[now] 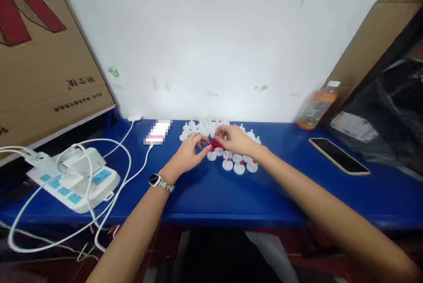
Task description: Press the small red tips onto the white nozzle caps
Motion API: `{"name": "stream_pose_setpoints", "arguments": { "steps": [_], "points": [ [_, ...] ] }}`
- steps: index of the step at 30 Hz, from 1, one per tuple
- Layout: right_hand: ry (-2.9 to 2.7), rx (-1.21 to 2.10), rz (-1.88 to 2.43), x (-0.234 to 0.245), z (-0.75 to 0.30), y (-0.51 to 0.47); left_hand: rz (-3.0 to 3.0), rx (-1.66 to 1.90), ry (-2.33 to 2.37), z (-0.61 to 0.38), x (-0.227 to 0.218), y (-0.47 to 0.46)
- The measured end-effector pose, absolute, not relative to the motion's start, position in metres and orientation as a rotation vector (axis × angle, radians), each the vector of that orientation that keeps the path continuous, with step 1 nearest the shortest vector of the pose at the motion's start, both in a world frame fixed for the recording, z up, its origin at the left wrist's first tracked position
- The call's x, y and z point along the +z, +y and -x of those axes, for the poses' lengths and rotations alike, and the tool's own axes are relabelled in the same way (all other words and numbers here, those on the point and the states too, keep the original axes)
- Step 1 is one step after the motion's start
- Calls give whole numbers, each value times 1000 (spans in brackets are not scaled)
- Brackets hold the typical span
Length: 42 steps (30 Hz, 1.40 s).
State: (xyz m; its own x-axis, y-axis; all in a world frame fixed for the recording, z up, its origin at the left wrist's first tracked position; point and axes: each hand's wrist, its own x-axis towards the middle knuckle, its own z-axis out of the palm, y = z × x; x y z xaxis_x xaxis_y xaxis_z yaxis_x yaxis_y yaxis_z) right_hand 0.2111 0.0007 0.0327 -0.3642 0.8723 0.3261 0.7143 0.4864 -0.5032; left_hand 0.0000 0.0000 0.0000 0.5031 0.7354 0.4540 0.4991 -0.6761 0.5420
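Red bits, a small heap of them, lie on the blue worktop straight ahead of me, towards its far edge under the white wall. The heap sits exactly between the two hands, touching or all but touching both.

Left hand: comes in from the near left, wrist with a watch, palm down, fingers loosely curled, tips at the heap's left edge. I cannot tell whether anything is pinched.

Right hand: arched over the heap's right and far side, fingers pointing down and left, covering part of it. Its grip is hidden from me too, so no call on what it holds.

Neither hand is clearly nearer. The heap is compact, with no long axis that I can make out.

Just to the near right of the heap, under the right wrist, stand white caps with red tops in a loose cluster. Plain white caps crowd behind the hands, in a band running left to right along the wall.

Well apart: a power strip with cables to the left, a phone lying face up to the right, an orange bottle beyond it.
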Motion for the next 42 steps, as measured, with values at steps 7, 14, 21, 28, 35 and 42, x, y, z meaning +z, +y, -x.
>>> {"name": "stream_pose_setpoints", "arguments": {
  "steps": [7, 14, 21, 28, 35, 42],
  "points": [
    [-2234, 345, 1381, 24, -243, -16, -2465, 786, 985, -14, -9, -6],
    [-2356, 468, 1312, 28, -213, -3, -2452, 725, 1169, 1, 2, 3],
    [-2386, 472, 1336, 33, -178, 33, -2456, 842, 1390, 12, 0, 21],
    [-2345, 413, 1407, 30, -162, 71, -2439, 912, 1462, 13, 1, 42],
    [-2184, 387, 1357, 32, -204, 29, -2419, 1007, 1414, 19, -2, 24],
    [-2320, 463, 1405, 36, -235, -17, -2470, 801, 1378, 16, 1, 2]
  ]
}}
